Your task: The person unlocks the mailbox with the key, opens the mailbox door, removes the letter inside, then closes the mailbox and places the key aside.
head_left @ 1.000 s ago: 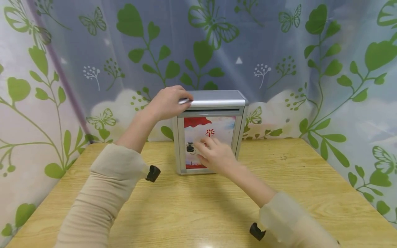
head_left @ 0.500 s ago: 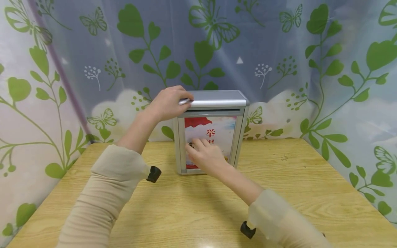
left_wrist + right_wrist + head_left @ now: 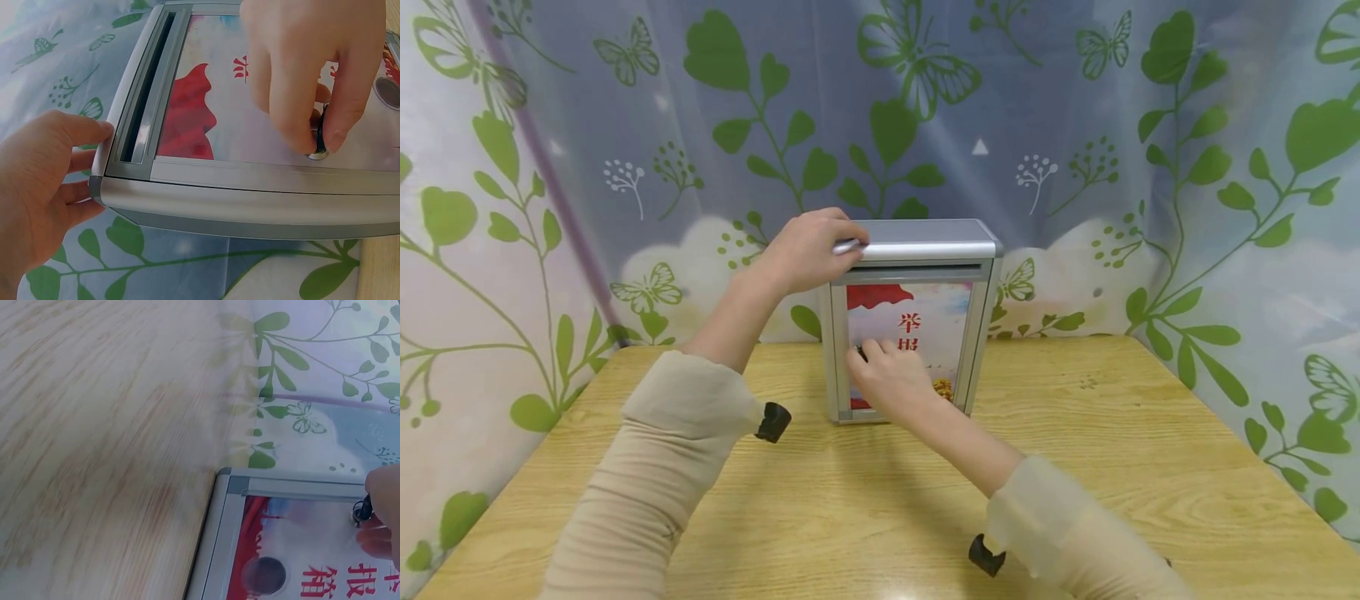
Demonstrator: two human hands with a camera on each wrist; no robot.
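right hand [image 3: 891, 379] pinches key [image 3: 321, 128] at lock [image 3: 317, 155]; left hand [image 3: 812, 250] grips box [image 3: 925, 233] near tabletop [image 3: 1060, 358] back edge; should turn squarely, box braced.

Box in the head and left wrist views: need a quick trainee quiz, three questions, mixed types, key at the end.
1. Multiple choice: where does the left hand grip the box?
a) Along its bottom edge
b) At its top edge
c) At its lower right corner

2. True or false: in the head view, the slot lies below the red characters.

3. Fill in the colour: in the left wrist view, the right hand pinches a small ____ piece at the lock.

Key: 1. b. 2. False; the slot is above the characters. 3. Black.
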